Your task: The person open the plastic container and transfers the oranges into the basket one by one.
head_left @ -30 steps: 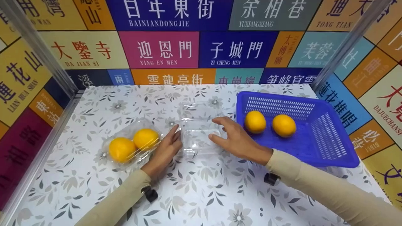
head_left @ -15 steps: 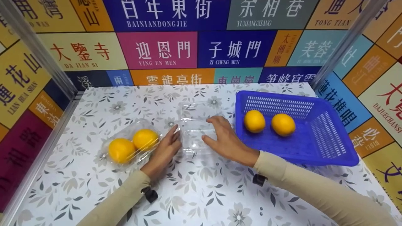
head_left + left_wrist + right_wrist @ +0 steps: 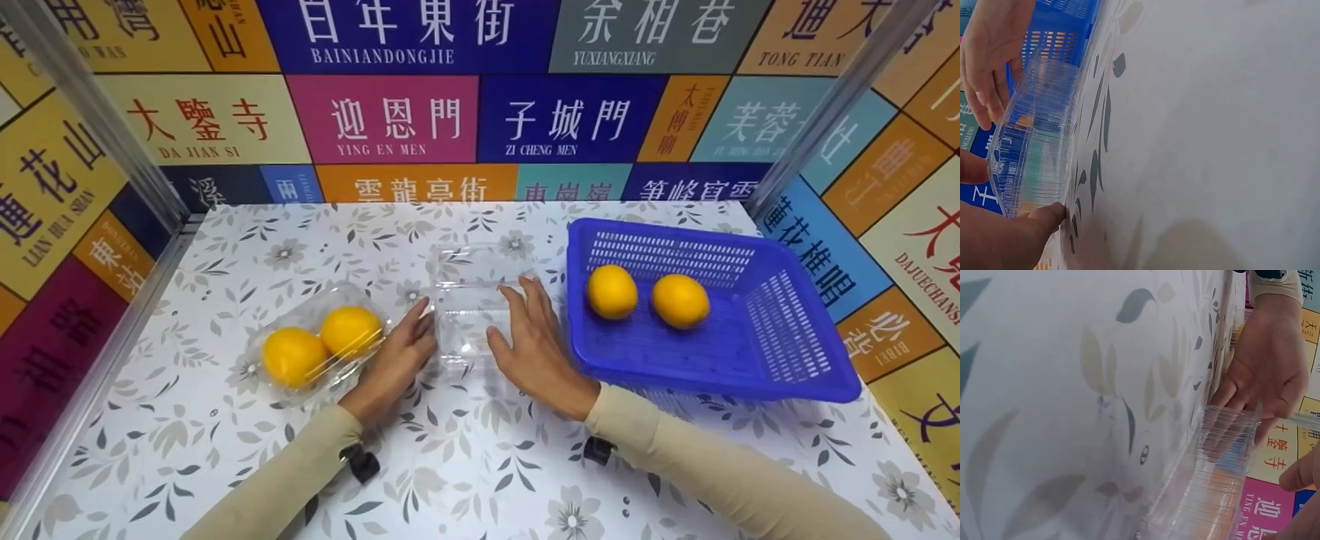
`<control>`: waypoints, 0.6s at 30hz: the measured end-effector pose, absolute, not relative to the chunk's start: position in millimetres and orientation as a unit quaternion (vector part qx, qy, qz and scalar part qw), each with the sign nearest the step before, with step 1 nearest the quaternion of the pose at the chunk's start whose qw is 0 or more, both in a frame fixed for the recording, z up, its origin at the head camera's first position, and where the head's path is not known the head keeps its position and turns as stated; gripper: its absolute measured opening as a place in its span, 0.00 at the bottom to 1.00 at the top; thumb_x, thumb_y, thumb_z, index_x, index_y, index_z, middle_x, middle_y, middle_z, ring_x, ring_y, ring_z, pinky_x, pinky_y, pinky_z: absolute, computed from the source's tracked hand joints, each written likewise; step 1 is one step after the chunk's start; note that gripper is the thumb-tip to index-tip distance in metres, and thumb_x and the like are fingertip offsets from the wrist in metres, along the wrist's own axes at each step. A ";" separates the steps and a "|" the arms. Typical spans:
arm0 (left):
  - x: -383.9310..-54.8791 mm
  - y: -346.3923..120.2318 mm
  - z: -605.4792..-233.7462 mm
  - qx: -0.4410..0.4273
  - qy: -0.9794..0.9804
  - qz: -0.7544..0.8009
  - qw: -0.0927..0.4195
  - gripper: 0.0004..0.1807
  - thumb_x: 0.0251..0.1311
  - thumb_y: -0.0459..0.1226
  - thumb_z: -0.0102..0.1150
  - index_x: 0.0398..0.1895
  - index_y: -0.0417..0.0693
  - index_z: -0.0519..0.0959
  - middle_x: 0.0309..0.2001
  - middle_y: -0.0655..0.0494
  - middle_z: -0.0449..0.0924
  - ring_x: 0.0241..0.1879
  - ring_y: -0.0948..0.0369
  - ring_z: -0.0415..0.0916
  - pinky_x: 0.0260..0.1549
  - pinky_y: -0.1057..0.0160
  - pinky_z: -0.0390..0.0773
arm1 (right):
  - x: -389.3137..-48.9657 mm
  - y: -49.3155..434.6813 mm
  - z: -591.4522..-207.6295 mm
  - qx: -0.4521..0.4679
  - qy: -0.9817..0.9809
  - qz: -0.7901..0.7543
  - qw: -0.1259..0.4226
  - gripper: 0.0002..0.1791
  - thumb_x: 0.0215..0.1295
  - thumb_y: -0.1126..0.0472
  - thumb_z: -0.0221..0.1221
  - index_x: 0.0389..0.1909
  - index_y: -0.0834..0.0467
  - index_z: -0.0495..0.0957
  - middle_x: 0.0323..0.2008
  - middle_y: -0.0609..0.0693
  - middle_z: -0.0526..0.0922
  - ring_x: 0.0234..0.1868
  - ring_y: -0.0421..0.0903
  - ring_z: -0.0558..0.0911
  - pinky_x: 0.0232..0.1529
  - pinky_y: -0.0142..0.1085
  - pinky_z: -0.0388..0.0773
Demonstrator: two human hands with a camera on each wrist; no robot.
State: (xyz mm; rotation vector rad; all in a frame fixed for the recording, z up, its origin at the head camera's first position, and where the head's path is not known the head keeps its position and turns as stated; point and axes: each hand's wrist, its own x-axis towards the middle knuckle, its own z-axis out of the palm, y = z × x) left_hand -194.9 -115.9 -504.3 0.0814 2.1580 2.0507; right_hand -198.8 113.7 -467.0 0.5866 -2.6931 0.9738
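Note:
An open, clear plastic clamshell box (image 3: 469, 330) lies on the table between the hands, with its lid folded back toward the wall. My left hand (image 3: 391, 366) touches the box's left side with fingers stretched out; in the right wrist view the left hand's fingers (image 3: 1230, 391) lie against the box's end wall. Over the right edge of the box is my right hand (image 3: 536, 356), fingers spread and holding nothing. The left wrist view shows that right hand (image 3: 994, 62) above the box's far end.
Left of the hands sits another clear box (image 3: 304, 309) containing two oranges (image 3: 294, 357). A blue basket (image 3: 705, 384) at the right holds two more oranges (image 3: 680, 301). Printed panels (image 3: 382, 118) wall in the flower-patterned table (image 3: 450, 480).
My right hand has moved left and away from the basket, toward the open box, and its fingers have straightened forward. The left hand stays in place.

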 end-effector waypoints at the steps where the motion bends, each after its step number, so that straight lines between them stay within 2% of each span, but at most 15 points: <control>1: -194.5 -116.1 -504.5 0.026 0.720 0.689 0.084 0.42 0.78 0.33 0.50 0.91 0.45 0.48 0.86 0.37 0.56 0.85 0.43 0.57 0.83 0.44 0.58 | -198.9 114.1 -468.7 0.192 -0.917 0.333 0.108 0.33 0.78 0.58 0.62 0.78 0.66 0.68 0.83 0.70 0.57 0.86 0.69 0.52 0.84 0.66 0.50; 6: -192.9 -117.3 -503.9 0.024 0.715 0.693 0.091 0.42 0.79 0.34 0.50 0.92 0.49 0.47 0.87 0.40 0.54 0.86 0.45 0.55 0.84 0.45 0.55 | -200.9 118.9 -477.6 0.165 -0.918 0.348 0.094 0.35 0.78 0.57 0.62 0.79 0.67 0.66 0.84 0.70 0.52 0.86 0.67 0.52 0.85 0.64 0.46; 13: -192.4 -118.5 -505.4 0.019 0.717 0.689 0.100 0.42 0.81 0.37 0.50 0.92 0.53 0.47 0.88 0.43 0.54 0.86 0.47 0.55 0.83 0.45 0.57 | -207.4 128.0 -490.0 0.125 -0.904 0.404 0.065 0.38 0.78 0.57 0.62 0.81 0.67 0.62 0.85 0.70 0.48 0.86 0.67 0.51 0.86 0.59 0.48; 18: -192.1 -118.1 -504.2 0.018 0.715 0.692 0.102 0.42 0.81 0.36 0.50 0.92 0.53 0.47 0.88 0.44 0.54 0.86 0.47 0.56 0.83 0.45 0.58 | -213.4 131.5 -496.4 0.111 -0.895 0.425 0.079 0.37 0.76 0.60 0.63 0.80 0.69 0.62 0.83 0.74 0.49 0.84 0.70 0.53 0.85 0.60 0.50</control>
